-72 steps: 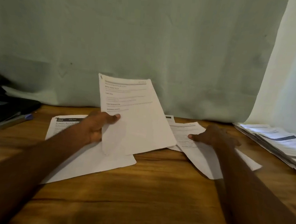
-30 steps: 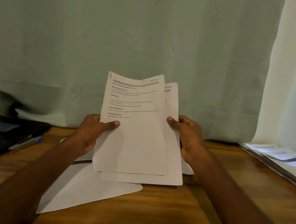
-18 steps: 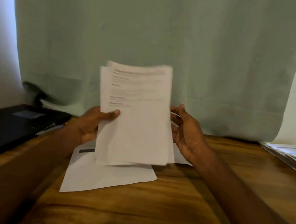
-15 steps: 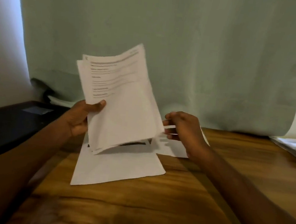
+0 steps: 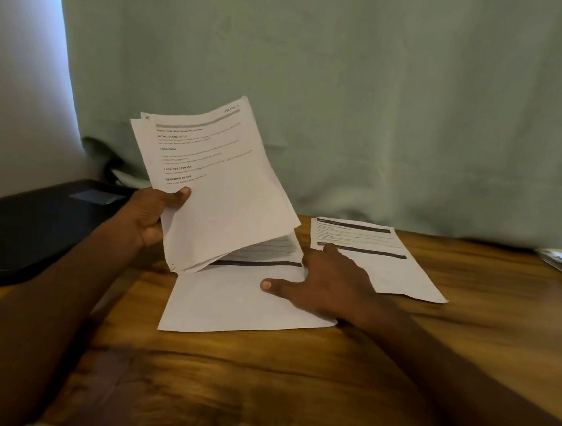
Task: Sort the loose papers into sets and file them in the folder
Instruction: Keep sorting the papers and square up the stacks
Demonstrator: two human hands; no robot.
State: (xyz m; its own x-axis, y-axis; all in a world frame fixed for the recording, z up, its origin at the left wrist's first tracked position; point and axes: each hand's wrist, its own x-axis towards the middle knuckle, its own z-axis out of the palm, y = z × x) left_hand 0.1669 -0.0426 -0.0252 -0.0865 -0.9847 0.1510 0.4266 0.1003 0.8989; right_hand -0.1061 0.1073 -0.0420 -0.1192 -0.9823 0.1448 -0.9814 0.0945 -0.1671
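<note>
Now right hand (image 5: 325, 287) off the held sheets (image 5: 220, 189), flat on a table sheet (image 5: 236, 306); left hand (image 5: 150, 214) still gripping them.

Folder (image 5: 24, 226) left — sheets (image 5: 381, 257) right

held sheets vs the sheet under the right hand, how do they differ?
The held sheets are lifted and tilted, gripped by the left hand; the near sheet lies flat on the table under the right hand. Held: several, grey header. Near: black bar. Both white, printed.
</note>
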